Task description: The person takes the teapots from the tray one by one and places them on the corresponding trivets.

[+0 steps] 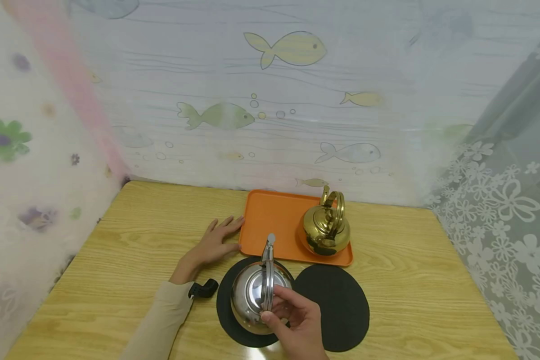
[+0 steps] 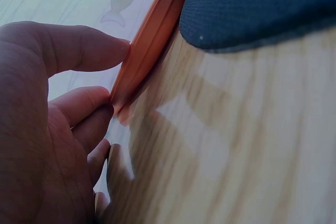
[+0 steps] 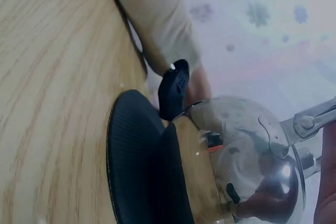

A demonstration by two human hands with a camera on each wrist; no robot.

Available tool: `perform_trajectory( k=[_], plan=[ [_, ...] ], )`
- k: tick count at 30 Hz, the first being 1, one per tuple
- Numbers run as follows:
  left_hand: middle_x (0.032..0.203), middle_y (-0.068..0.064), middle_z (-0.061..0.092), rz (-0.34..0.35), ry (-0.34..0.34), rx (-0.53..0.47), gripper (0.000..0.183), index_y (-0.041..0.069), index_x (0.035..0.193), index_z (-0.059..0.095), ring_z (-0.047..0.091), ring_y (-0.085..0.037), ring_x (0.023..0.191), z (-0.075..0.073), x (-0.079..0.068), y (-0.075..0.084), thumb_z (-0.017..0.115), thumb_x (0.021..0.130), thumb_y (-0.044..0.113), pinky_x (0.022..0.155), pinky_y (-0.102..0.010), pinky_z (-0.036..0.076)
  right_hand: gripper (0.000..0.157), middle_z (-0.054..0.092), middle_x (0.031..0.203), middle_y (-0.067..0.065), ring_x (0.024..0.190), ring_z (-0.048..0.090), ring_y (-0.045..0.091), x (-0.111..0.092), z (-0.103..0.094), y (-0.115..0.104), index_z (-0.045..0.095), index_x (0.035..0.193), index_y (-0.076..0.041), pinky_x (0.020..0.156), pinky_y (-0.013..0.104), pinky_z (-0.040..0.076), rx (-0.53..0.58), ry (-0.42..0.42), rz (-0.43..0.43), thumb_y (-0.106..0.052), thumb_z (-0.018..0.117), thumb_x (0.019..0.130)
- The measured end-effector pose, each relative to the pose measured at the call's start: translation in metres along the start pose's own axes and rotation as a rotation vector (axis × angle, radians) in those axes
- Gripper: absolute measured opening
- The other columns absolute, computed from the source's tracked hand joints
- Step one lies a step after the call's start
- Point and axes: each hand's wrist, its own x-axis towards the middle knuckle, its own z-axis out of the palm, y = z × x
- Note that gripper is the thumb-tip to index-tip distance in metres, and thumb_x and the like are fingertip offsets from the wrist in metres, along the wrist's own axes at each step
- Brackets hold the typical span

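Observation:
My right hand holds the upright handle of a shiny silver kettle, thumb on one side and fingers on the other. The kettle is over the left round black mat, its spout facing away from me. In the right wrist view, its polished body rises close above the mat. At the left edge of an orange tray is my left hand, fingers spread. The left wrist view shows its thumb and fingertips touching the tray's rim. A gold kettle stands on the tray's right part.
Another round black mat lies to the right, in front of the tray. The wooden table meets a fish-patterned curtain at its back edge. A black wrist camera sits on my left wrist, beside the left mat.

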Motion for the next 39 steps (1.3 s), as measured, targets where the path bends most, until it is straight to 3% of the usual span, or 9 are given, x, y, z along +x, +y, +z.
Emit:
perform_trajectory(
  k=[16, 25, 32, 39],
  plan=[
    [0.148, -0.007, 0.035, 0.011, 0.025, -0.013, 0.069, 0.011, 0.145, 0.035, 0.02, -0.032, 0.14, 0.0005, 0.0001, -0.0006, 0.063, 0.084, 0.028, 0.111, -0.053, -0.003, 0.042, 0.066, 0.092, 0.001, 0.081, 0.064, 0.007, -0.0003, 0.0067, 0.0082, 0.054, 0.12, 0.013, 0.061, 0.027, 0.056, 0.06, 0.014, -0.004, 0.018, 0.06, 0.079],
    [0.15, -0.001, 0.032, -0.009, 0.001, -0.023, 0.069, 0.014, 0.146, 0.034, 0.018, -0.028, 0.141, -0.0003, 0.0003, -0.0011, 0.063, 0.085, 0.03, 0.112, -0.05, -0.005, 0.041, 0.063, 0.094, 0.002, 0.082, 0.063, 0.008, 0.0023, 0.0036, 0.0093, 0.049, 0.121, 0.018, 0.064, 0.023, 0.055, 0.089, 0.037, 0.07, 0.017, 0.058, 0.081],
    [0.15, 0.002, 0.031, -0.016, -0.003, -0.017, 0.069, 0.016, 0.146, 0.033, 0.017, -0.026, 0.141, 0.0013, 0.0009, -0.0061, 0.062, 0.085, 0.03, 0.112, -0.049, -0.006, 0.041, 0.062, 0.097, 0.003, 0.084, 0.062, 0.008, 0.003, 0.0032, 0.009, 0.048, 0.122, 0.018, 0.066, 0.022, 0.055, 0.106, 0.012, 0.061, 0.017, 0.056, 0.082],
    [0.15, 0.001, 0.031, -0.011, 0.003, -0.022, 0.069, 0.015, 0.146, 0.034, 0.017, -0.027, 0.141, 0.0018, 0.0015, -0.004, 0.063, 0.085, 0.03, 0.112, -0.049, -0.006, 0.041, 0.063, 0.096, 0.003, 0.084, 0.062, 0.008, 0.0025, 0.0029, 0.0071, 0.048, 0.123, 0.018, 0.067, 0.023, 0.055, 0.105, 0.028, 0.103, 0.016, 0.056, 0.083]
  ],
)
